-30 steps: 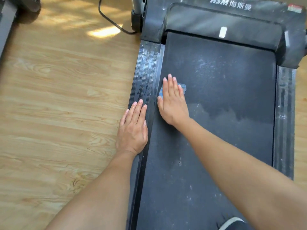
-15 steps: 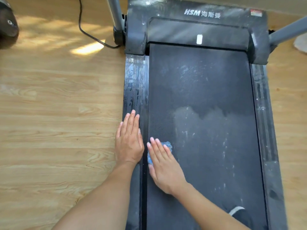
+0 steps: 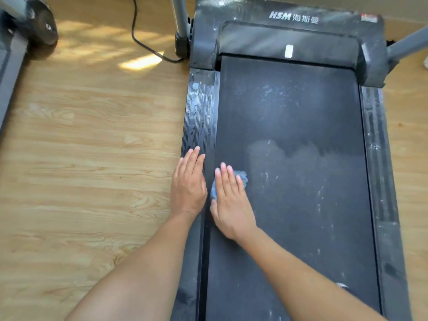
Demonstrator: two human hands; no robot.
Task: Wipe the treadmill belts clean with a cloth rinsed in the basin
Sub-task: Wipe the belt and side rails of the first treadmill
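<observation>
Dragging cloth (image 3: 242, 178) back down left edge of belt (image 3: 301, 205) to beside left hand (image 3: 188, 186) flat on rail (image 3: 200, 117), right hand (image 3: 228, 202) presses it open-palmed, both grips released; dusty middle unwiped.

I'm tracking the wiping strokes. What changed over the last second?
The right hand, pressing the blue cloth flat on the belt, swept back toward the person along the belt's left edge, from ahead of the left hand to beside it, then edged slightly forward. Nothing was picked up or let go. The left hand stayed flat on the side rail.
</observation>
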